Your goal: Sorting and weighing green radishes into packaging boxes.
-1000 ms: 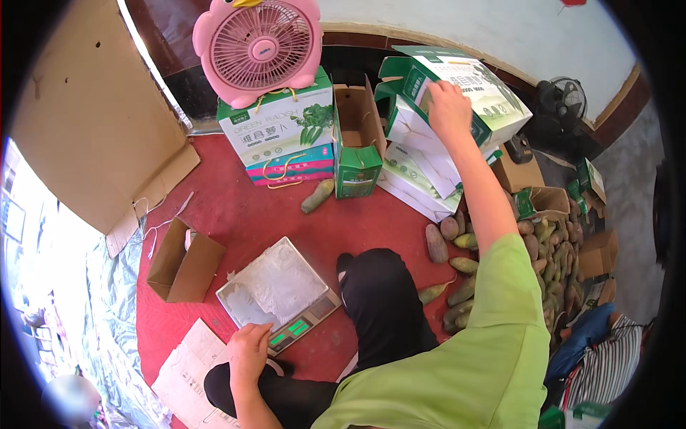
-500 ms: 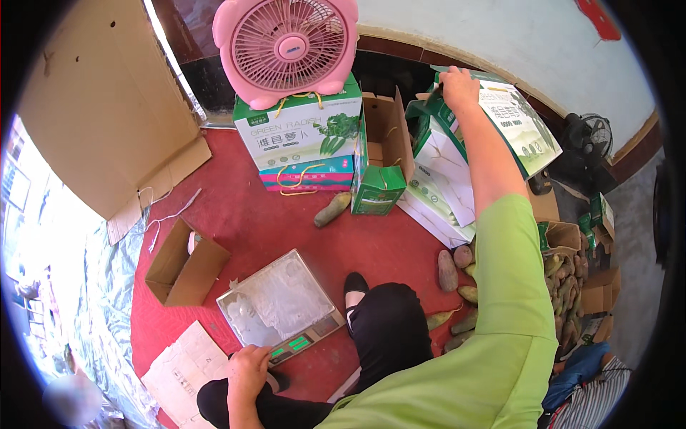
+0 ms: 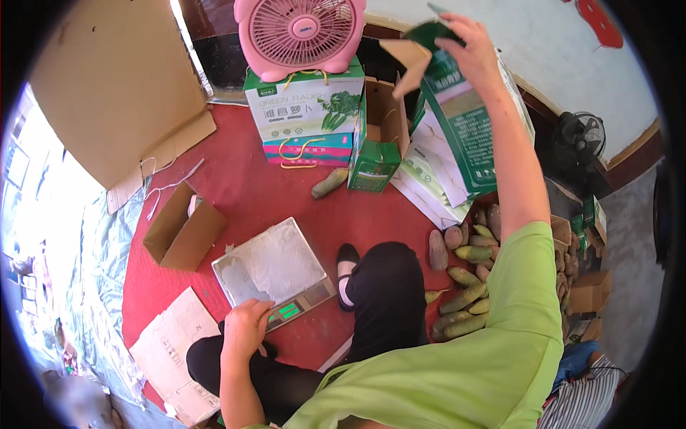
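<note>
Holding a green-and-white printed cardboard box [image 3: 461, 125] by its upper end, beside white cartons [image 3: 431, 154], the right hand [image 3: 474, 54] was right of the pink plastic fan [image 3: 305, 30]. The left hand [image 3: 246, 329] was near the silver-topped scale [image 3: 275, 261]; its grip could not be determined.

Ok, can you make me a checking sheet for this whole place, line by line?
Surface: red floor covering, partly covered.
Things in use: green-and-white carton; scale, green display lit.
Clutter: open brown box, flat cardboard, root vegetables.
Hands: right hand grips the carton's flap; left hand is at the scale's front edge, contact unclear.
Cables: white cord on the floor, maybe electrical, can't tell.
Surroundings: pink fan on stacked boxes, black fan near the wall.
</note>
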`<action>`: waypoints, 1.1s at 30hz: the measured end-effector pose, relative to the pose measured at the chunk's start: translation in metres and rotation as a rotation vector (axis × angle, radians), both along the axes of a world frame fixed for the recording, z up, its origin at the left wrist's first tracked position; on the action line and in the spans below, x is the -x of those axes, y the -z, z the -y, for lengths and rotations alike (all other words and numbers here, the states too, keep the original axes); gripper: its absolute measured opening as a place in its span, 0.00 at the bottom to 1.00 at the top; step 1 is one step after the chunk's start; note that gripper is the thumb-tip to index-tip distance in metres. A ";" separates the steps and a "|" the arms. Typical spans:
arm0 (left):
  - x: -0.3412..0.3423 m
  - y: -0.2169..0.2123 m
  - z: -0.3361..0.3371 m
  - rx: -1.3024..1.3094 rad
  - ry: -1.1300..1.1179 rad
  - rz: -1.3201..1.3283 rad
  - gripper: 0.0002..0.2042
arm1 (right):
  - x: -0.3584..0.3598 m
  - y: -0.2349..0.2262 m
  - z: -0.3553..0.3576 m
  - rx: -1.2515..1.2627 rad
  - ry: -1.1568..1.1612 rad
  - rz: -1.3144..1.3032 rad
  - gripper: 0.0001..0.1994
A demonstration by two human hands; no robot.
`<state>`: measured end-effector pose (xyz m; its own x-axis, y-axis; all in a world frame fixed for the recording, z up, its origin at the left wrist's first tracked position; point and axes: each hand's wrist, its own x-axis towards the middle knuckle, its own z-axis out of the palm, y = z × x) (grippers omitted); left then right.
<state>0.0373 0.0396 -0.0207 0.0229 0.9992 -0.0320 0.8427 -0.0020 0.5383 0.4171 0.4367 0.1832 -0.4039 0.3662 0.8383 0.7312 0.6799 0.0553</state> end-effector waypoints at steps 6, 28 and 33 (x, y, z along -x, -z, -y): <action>-0.001 -0.013 0.017 -0.058 -0.040 0.115 0.07 | 0.072 -0.051 0.062 0.041 -0.189 -0.101 0.10; 0.061 0.013 0.066 -0.120 -0.616 0.196 0.50 | 0.321 0.129 0.263 0.094 -0.611 -0.389 0.03; 0.070 0.018 0.078 -0.231 -0.649 0.125 0.52 | 0.337 0.132 0.316 0.099 -0.739 -0.177 0.03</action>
